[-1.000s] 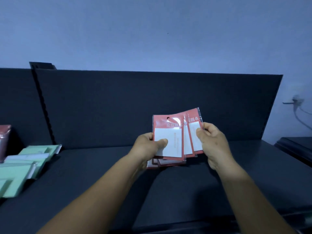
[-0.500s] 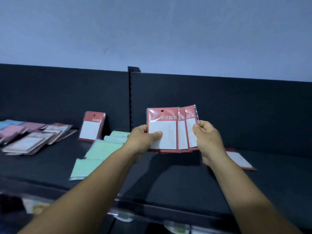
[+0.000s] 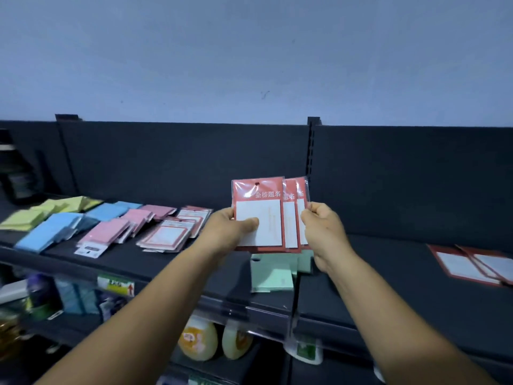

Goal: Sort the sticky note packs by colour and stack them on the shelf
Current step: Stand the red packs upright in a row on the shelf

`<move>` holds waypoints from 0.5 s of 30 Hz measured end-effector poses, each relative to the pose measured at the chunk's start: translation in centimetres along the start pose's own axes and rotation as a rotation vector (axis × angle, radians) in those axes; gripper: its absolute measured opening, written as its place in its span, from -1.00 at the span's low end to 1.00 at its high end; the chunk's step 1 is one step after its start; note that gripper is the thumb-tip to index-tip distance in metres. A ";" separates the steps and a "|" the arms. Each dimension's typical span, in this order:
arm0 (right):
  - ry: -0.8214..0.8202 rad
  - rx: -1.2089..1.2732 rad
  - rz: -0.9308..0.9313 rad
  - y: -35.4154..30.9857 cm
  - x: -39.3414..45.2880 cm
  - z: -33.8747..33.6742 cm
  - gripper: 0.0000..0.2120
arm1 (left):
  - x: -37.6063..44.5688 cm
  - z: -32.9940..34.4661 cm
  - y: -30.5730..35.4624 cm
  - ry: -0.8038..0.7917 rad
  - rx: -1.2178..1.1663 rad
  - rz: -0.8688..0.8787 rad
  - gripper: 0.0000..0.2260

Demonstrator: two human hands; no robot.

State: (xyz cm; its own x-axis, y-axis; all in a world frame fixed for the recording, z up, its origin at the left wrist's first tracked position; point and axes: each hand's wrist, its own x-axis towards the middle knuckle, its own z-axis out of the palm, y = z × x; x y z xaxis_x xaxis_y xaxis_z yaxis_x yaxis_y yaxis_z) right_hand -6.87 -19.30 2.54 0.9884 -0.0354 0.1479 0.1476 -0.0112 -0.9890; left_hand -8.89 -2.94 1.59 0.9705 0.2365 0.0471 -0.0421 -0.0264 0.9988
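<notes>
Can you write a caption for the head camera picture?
Both hands fan red sticky note packs above the shelf.

red packs [image 3: 266, 215]: shiny clear plastic wrap, white paper inside | shelf [image 3: 388, 287]: dark, matt, smooth | pink packs [image 3: 111, 232] at 9 o'clock: smooth, a little shiny | wall [image 3: 249, 51]: matt paint | price strip [image 3: 249, 315]: clear shiny plastic

Dark shelf [image 3: 416, 295] bears yellow, blue, pink, red-bordered, green packs.
</notes>
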 end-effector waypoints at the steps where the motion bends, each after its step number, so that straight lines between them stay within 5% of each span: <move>1: -0.006 -0.001 0.003 0.0 -0.2 1.1 -0.84 | 0.1 -1.1 -0.1 0.007 0.012 -0.004 -0.91; 11: -0.197 -0.490 0.012 1.8 2.1 8.4 -0.58 | 3.1 -8.3 -1.0 0.129 0.194 -0.007 -0.82; 15: -0.290 -0.705 0.013 2.2 3.8 10.4 -0.87 | 6.0 -9.0 -2.6 0.183 0.321 -0.046 -0.81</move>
State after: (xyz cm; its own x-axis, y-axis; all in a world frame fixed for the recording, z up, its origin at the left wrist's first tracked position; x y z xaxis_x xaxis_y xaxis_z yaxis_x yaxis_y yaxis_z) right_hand -2.38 -9.10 0.85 0.9744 0.2225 0.0323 0.1733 -0.6519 -0.7382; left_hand -5.09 7.31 -0.58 0.9100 0.4132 0.0330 0.1057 -0.3083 0.9454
